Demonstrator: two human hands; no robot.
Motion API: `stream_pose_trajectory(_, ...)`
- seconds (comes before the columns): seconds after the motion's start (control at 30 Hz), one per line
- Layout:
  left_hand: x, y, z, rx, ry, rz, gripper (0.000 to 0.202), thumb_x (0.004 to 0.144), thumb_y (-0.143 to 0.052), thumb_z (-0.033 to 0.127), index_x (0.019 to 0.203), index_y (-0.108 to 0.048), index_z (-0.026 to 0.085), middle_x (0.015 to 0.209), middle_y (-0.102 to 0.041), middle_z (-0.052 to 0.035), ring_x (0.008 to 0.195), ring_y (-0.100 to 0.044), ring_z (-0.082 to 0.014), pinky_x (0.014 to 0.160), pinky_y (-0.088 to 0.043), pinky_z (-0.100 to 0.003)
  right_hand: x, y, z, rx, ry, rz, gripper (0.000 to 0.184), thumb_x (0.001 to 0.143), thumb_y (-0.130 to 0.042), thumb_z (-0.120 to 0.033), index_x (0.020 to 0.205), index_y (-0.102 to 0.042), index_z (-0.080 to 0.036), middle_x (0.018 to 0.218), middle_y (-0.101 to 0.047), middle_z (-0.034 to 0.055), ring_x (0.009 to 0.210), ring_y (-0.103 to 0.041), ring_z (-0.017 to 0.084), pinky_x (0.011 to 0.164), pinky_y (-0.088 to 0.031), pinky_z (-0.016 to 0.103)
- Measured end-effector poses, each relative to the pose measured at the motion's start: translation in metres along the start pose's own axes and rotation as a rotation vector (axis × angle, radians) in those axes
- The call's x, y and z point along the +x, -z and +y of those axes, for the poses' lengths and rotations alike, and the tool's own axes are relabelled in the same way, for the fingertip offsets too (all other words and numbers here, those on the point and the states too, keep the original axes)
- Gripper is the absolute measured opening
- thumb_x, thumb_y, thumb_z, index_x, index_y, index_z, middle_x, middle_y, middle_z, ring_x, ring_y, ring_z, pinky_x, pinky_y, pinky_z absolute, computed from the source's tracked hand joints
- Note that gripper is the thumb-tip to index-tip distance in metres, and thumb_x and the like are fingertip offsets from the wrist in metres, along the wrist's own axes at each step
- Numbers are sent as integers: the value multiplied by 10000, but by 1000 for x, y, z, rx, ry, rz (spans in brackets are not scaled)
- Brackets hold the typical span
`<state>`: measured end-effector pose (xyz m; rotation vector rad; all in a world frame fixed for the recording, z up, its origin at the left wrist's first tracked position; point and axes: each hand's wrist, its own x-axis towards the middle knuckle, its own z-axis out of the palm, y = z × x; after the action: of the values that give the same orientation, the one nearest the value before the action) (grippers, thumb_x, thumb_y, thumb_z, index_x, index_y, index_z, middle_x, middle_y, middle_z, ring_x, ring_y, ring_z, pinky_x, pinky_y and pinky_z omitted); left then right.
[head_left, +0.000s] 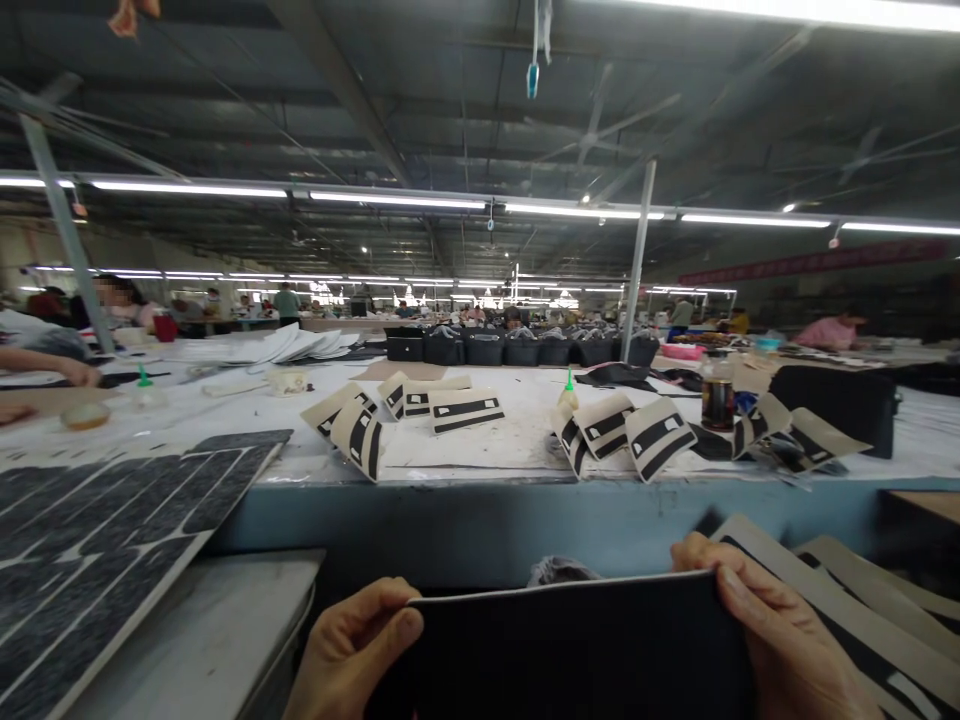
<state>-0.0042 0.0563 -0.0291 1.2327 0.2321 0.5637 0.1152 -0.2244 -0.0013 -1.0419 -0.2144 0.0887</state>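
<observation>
A black sheet of material [570, 650] with a pale top edge spans the space between my hands, low in the head view. My left hand [360, 640] pinches its upper left corner between thumb and fingers. At the upper right corner, my right hand [780, 620] grips it the same way. The lower part of the sheet runs out of view. Beige pieces with black strips [862, 610] lie just beyond my right hand. Ahead, on the white worktable [465, 455], more curled beige pieces with black bands [660, 437] stand in loose groups.
A board with dark grey panels [127, 530] covers the left side. Small glue bottles with green tips [568, 390], a jar of dark liquid [718, 392] and a row of black bags [517, 348] stand on the table. Another person's arm [52, 366] reaches in at left.
</observation>
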Motion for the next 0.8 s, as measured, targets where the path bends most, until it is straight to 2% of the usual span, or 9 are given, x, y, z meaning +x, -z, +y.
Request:
stream_pose_trajectory(0.1, 0, -8, -3, -62, -49, 23, 429, 641, -911, 502, 617, -683, 139, 594, -522, 43, 566, -475, -79, 535, -403, -131, 10, 14, 11, 8, -11, 24, 283, 639, -912, -417, 720, -725, -221, 819, -550, 5, 667, -520, 152, 550, -521, 177)
stream_pose_trajectory(0.27, -3, -19, -1, -120, -71, 50, 427, 706, -875, 509, 670, -644, 152, 596, -456, 63, 544, -401, -61, 498, -355, -120, 25, 34, 24, 34, -64, -45, 211, 668, -898, -395, 743, -759, -256, 820, -679, 16, 743, -650, 201, 649, -612, 217)
stream_pose_trajectory(0.33, -4, -23, -1, -138, -59, 42, 412, 731, -854, 521, 711, -659, 159, 603, -472, 57, 558, -439, -75, 524, -397, -133, 26, 34, 26, 38, -86, -65, 216, 682, -892, -420, 747, -765, -258, 771, -692, 19, 720, -669, 208, 657, -625, 241)
stream_pose_trajectory(0.47, -6, -28, 0, -105, 37, -67, 451, 755, -795, 602, 894, -745, 177, 646, -622, 9, 628, -583, -151, 620, -512, -217, 27, 27, 29, -55, -108, -60, 291, 690, -876, -502, 788, -764, -253, 678, -685, 10, 586, -663, 213, 537, -607, 272)
stream_pose_trajectory(0.53, -5, -29, 2, -33, 85, -117, 461, 785, -765, 607, 928, -766, 168, 694, -676, -17, 662, -619, -175, 640, -522, -234, 29, 26, 32, -185, -33, -12, 286, 733, -850, -511, 834, -762, -258, 710, -705, 1, 621, -671, 206, 537, -580, 237)
stream_pose_trajectory(0.63, -2, -30, 6, 64, 50, -151, 427, 825, -733, 585, 911, -775, 169, 712, -684, -21, 707, -626, -189, 681, -514, -238, 32, 22, 36, -509, 185, 24, 276, 753, -835, -510, 840, -785, -253, 859, -748, 23, 848, -678, 234, 681, -568, 220)
stream_pose_trajectory(0.67, -1, -30, 6, 99, 28, -168, 429, 832, -722, 587, 893, -773, 165, 706, -675, -22, 714, -618, -193, 687, -506, -240, 31, 19, 37, -639, 287, -12, 260, 780, -812, -500, 855, -796, -252, 911, -752, 38, 913, -670, 253, 751, -565, 242)
stream_pose_trajectory(0.73, 1, -33, 4, 195, -8, -225, 475, 844, -684, 618, 814, -752, 148, 688, -640, -24, 685, -575, -186, 648, -471, -238, 28, 7, 38, -849, 473, -170, 191, 878, -729, -433, 929, -805, -265, 964, -748, 55, 970, -663, 273, 866, -543, 306)
stream_pose_trajectory(0.8, 3, -36, -1, 309, -38, -301, 523, 873, -626, 642, 747, -705, 140, 661, -571, -9, 633, -495, -155, 582, -403, -228, 21, -11, 40, -997, 591, -379, 188, 975, -616, -351, 1021, -785, -283, 975, -742, 53, 934, -683, 250, 870, -541, 320)
